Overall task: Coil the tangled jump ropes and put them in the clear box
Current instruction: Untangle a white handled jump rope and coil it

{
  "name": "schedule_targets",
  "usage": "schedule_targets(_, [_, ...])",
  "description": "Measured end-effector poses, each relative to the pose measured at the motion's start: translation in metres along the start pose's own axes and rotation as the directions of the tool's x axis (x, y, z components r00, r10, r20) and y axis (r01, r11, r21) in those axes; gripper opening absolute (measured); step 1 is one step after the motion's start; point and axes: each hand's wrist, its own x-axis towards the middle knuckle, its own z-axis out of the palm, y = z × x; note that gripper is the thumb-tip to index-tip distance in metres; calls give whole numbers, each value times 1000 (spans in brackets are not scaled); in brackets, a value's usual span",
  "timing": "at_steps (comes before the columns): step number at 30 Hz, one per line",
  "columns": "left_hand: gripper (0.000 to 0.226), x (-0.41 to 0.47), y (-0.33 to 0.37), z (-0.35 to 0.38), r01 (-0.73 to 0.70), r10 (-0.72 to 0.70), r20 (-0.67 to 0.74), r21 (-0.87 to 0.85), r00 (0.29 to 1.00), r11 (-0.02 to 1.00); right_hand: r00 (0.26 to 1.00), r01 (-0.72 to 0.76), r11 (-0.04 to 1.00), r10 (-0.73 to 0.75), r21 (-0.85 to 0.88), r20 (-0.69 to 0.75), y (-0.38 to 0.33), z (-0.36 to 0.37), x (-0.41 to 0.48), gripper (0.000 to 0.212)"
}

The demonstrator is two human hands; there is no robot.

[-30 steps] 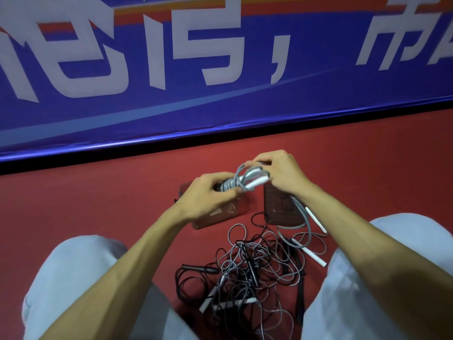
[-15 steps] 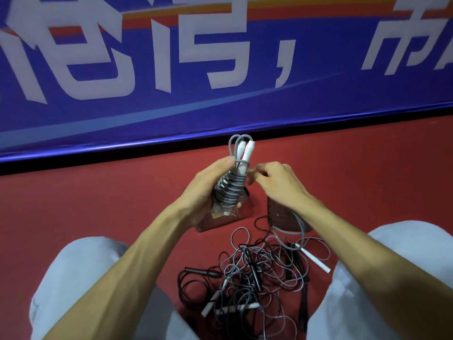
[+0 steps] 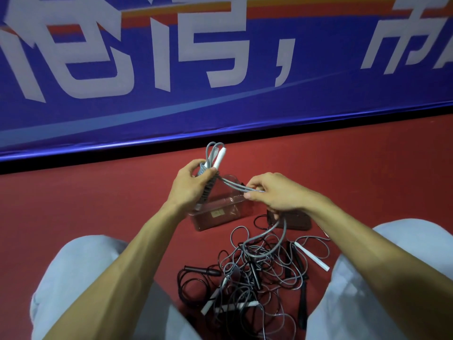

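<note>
My left hand grips an upright coiled bundle of grey jump rope, with loops and a white handle sticking out above the fist. My right hand pinches the free grey strands of the same rope, stretched taut from the bundle to the right; the rest trails down from that hand to the floor. The clear box stands on the red floor just beneath both hands. A tangled pile of grey and black jump ropes with white and black handles lies between my knees.
A dark lid-like tray lies right of the clear box, partly under my right wrist. A blue banner wall with white characters runs along the far edge of the red floor. My knees in light trousers flank the pile.
My right hand moved away from the bundle to the right, drawing the grey strands out taut. The left hand keeps the coil upright, slightly lower over the box.
</note>
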Motion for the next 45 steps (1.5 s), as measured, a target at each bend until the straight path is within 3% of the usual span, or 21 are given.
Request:
schedule_targets(3, [28, 8, -11, -6, -80, 71, 39, 315, 997, 946, 994, 103, 989, -107, -109, -33, -5, -6, -5, 18])
schedule_targets(6, [39, 3, -10, -1, -176, 88, 178, 570, 980, 803, 967, 248, 953, -254, -175, -13, -10, -7, -10, 16])
schedule_targets(9, [38, -1, -8, 2, -285, 49, 379, 598, 924, 749, 935, 321, 912, -348, -257, -67, -8, -4, -10, 14])
schedule_targets(12, [38, -4, -9, 6, -459, 35, 582, 602, 813, 654, 892, 305, 877, -400, -372, -212, -6, -1, -8, 11])
schedule_targets(16, [35, -12, -5, 9, -552, 122, 654, 506, 747, 663, 842, 212, 934, -323, -287, -432, -3, 0, -3, 9])
schedule_targets(19, [32, -20, 3, 9, -510, 117, 645, 467, 756, 723, 858, 144, 983, -183, -118, -479, -1, 2, 2, 12])
schedule_targets(23, [46, -27, 6, 15, -382, 54, 585, 454, 809, 805, 886, 66, 998, -48, 22, -462, -2, 6, 6, 21])
schedule_targets(27, [27, -26, 7, 19, -317, 84, 492, 413, 867, 854, 858, 23, 984, 72, 178, -509, 5, 1, 10, 19])
schedule_targets(30, [25, -24, 9, 16, -226, 76, 483, 259, 873, 939, 859, 9, 958, 140, 287, -493, 13, -2, 11, 10])
schedule_targets(32, [17, -24, 15, 14, -151, 92, 446, 97, 890, 984, 884, -29, 972, 134, 235, -449, 14, -1, 10, 10])
schedule_targets(37, [23, -23, 24, 9, -38, 74, 256, -142, 964, 989, 934, -2, 999, 21, 53, -357, 3, 6, 10, 37])
schedule_targets(40, [38, -22, 24, 8, 22, 32, 232, -227, 972, 974, 950, 69, 997, -54, 40, -309, -3, 10, 9, 43])
schedule_targets(45, [24, -20, 25, 4, 4, 35, 190, -205, 981, 979, 965, 139, 982, -105, 128, -240, -8, 8, 6, 32])
